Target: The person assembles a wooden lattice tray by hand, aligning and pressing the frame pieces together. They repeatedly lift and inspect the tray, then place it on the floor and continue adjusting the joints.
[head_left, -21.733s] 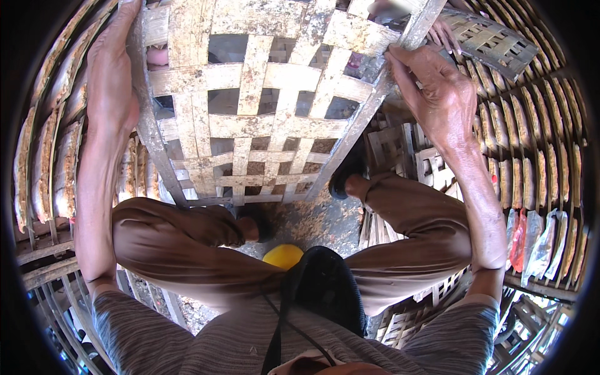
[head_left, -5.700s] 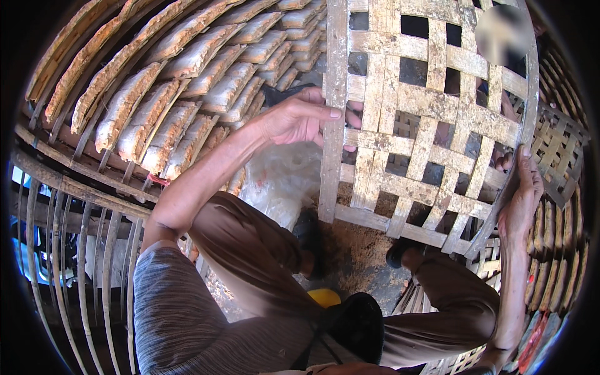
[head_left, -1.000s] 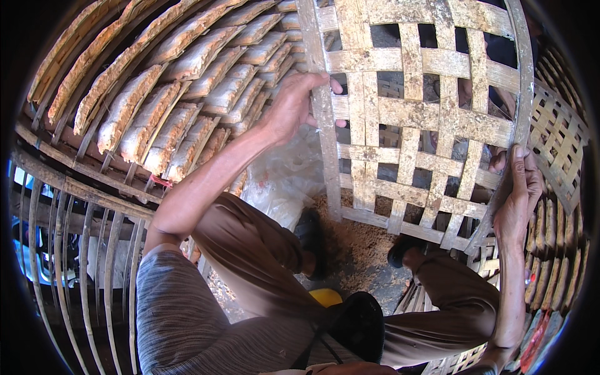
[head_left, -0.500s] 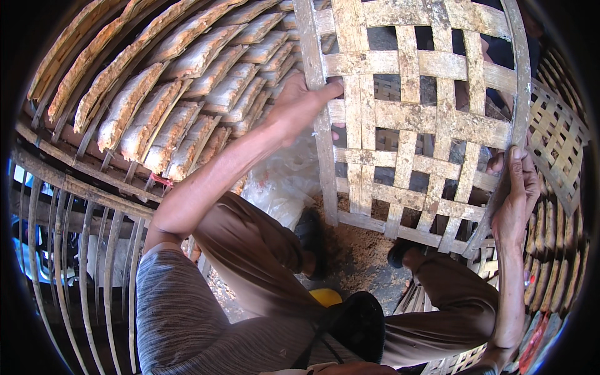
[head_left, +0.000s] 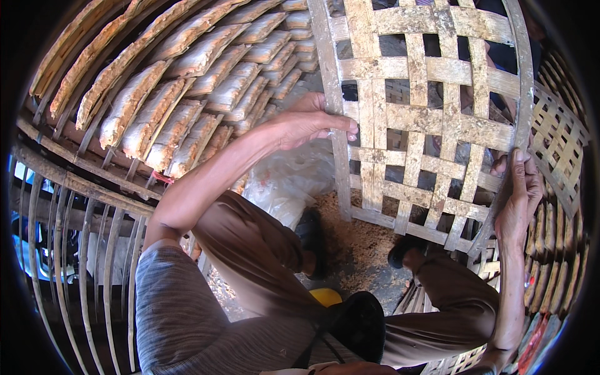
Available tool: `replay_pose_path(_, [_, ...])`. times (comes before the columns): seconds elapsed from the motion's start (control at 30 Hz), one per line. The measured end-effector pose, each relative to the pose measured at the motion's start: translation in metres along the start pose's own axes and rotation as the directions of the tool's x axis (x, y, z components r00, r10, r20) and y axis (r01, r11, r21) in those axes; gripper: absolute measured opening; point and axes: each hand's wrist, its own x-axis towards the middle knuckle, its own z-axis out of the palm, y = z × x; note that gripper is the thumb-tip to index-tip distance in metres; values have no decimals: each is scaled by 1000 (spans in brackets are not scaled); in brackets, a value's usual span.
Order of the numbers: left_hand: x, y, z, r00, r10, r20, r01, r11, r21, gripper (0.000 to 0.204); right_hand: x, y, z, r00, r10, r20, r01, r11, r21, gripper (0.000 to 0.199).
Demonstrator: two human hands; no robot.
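Observation:
A woven bamboo rack (head_left: 431,119) with a wooden frame and wide square gaps is held up in front of me, above my knees. My left hand (head_left: 312,122) grips the left rail of its frame, thumb over the front and fingers mostly behind. On the opposite side, my right hand (head_left: 520,190) is wrapped round the right rail near its lower corner, thumb upright along the edge. Nothing lies on the rack's slats, which are stained with dark specks.
Long pale strips with rough brown edges (head_left: 231,94) stand in overlapping rows at the left. A bamboo slat railing (head_left: 87,250) curves below them. Clear plastic sheeting (head_left: 287,178) and brown crumbs (head_left: 356,244) lie on the floor. Another woven rack (head_left: 556,140) leans at the right.
The rack's left side has shifted slightly right. My left hand has slid lower along its left rail, and my right hand has stayed almost in place.

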Motion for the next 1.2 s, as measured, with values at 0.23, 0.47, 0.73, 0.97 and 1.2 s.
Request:
replay_pose_path(0.23, [-4,7,4,999,-3,-45,10,988,154,33,0,-2,-4,1000,-17,26,18,999,-47,21])
replay_pose_path(0.47, [-5,8,-2,1000,-23,4,23,999,39,31,0,-3,0,1000,3,2,-3,998,60,21])
replay_pose_path(0.73, [-7,2,0,999,-12,46,10,999,34,32,-1,-6,-2,1000,4,14,-4,1000,-14,20])
replay_pose_path(0.97, [-4,13,13,989,40,-139,11,937,350,34,-3,-7,1,1000,-5,-2,4,999,-33,19])
replay_pose_path(1.2, [1,0,10,993,60,-97,-43,985,169,54,-3,-6,-1,1000,0,-5,0,1000,-24,19])
